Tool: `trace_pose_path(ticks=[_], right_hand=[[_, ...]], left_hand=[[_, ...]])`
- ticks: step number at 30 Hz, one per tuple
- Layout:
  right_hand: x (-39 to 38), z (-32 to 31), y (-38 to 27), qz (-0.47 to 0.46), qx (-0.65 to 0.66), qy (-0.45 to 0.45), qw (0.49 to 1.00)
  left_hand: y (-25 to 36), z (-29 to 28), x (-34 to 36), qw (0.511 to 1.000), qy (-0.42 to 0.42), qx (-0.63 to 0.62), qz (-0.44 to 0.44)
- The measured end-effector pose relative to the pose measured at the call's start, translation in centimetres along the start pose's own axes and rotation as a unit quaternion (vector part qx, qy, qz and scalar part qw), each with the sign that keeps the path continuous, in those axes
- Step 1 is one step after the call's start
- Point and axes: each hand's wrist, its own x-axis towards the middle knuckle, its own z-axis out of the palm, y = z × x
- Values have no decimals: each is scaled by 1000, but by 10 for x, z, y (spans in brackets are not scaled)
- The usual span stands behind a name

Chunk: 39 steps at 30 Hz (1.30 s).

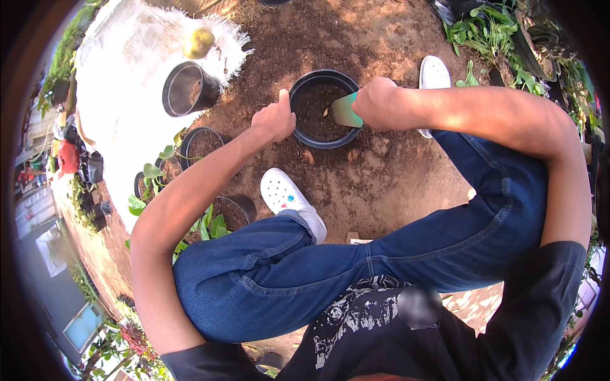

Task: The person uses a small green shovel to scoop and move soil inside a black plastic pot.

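A round black plant pot (323,79) stands on the ground in front of me, with dark soil (312,114) in it. My left hand (274,120) is closed on the left side of its rim, the thumb pointing up. My right hand (376,105), at the pot's right side, is closed around a green hand trowel (347,112). The trowel's blade reaches over the rim into the pot; its handle is hidden in my fist. A small pale yellowish piece (326,111) lies on the soil by the blade.
Left of me are a tipped black pot (184,90) and a yellow-green round fruit (199,43) on a white woven sheet (127,70). Soil-filled pots (204,143) with leafy plants (152,171) stand near my left arm. Leafy greens (486,35) grow at far right.
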Motion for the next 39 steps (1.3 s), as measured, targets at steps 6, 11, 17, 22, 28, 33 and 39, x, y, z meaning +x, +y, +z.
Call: trace_pose_path(ticks=[6,11,17,22,28,33,39], right_hand=[[0,0,-1,-7,-14,1,1000],[-8,-20,-2,-10,6,46,999],[-1,-32,-2,55,84,-85,991],[-5,-40,2,52,84,-32,995],[13,-31,-1,75,173,-150,970],[11,-31,-4,48,179,-62,981],[0,-19,-10,30,143,-2,989]], left_hand=[[5,-4,-2,1000,-13,15,-14],[5,-5,-2,1000,-17,16,-19],[2,-1,-2,1000,0,-1,-7],[3,-2,-2,1000,-9,-5,-9],[-7,3,10,1000,1,-25,1],[-7,-18,13,999,-3,40,9],[18,-7,-16,987,59,-65,-135]])
